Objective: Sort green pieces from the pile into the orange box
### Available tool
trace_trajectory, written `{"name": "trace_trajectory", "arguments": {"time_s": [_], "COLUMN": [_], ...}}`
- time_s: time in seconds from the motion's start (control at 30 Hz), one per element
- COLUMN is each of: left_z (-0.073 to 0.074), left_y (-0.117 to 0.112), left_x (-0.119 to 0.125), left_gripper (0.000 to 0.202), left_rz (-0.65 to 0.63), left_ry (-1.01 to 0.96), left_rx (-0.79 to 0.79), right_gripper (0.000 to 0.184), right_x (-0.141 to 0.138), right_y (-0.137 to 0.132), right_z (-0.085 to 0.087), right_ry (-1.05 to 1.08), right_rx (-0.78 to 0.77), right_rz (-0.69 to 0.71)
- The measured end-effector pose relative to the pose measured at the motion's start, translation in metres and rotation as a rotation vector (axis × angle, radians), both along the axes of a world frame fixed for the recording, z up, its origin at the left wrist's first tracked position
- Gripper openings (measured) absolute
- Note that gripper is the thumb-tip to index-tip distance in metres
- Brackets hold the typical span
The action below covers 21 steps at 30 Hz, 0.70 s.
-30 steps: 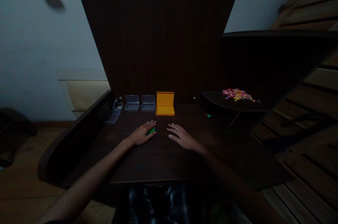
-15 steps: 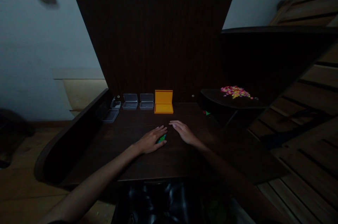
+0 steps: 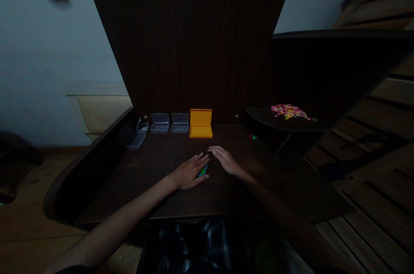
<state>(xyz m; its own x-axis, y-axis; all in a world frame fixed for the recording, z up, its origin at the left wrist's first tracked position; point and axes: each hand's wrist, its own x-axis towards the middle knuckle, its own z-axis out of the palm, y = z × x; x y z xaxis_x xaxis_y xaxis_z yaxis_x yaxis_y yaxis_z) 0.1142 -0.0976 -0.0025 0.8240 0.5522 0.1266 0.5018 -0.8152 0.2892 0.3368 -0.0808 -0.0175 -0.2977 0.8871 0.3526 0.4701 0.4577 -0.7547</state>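
Head view: the left hand (image 3: 189, 173) lies flat on the dark table (image 3: 155, 196), fingers loosely spread, their tips on a small green piece (image 3: 203, 172); at its 2 o'clock the right hand (image 3: 226, 161) rests flat, fingers extended, empty; orange box (image 3: 201, 123) at 12 o'clock

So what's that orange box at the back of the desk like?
The orange box looks like smooth plastic, rectangular and shallow. It is open: the base lies flat on the dark desk, and the lid stands up behind it, near the back panel. What is inside cannot be told. It sits at the desk's far edge, just right of a clear box. The left hand and right hand lie nearer the camera, not touching it.
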Motion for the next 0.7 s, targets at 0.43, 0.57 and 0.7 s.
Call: {"name": "trace_trajectory", "arguments": {"time_s": [0.43,0.57,0.7], "left_z": [0.005,0.005,0.006], "left_y": [0.000,-0.002,-0.003], "left_x": [0.015,0.015,0.010], "left_gripper": [0.083,0.082,0.081], "left_rz": [-0.010,-0.050,-0.059], "left_ry": [0.062,0.037,0.059], "left_rx": [-0.001,0.015,0.029], "right_gripper": [0.059,0.060,0.057], "right_x": [0.001,0.001,0.001], "right_y": [-0.001,-0.001,0.001], "right_z": [0.002,-0.001,-0.004], "right_ry": [0.006,0.012,0.043], "right_rx": [0.010,0.019,0.030], "right_rz": [0.002,-0.009,-0.013]}}
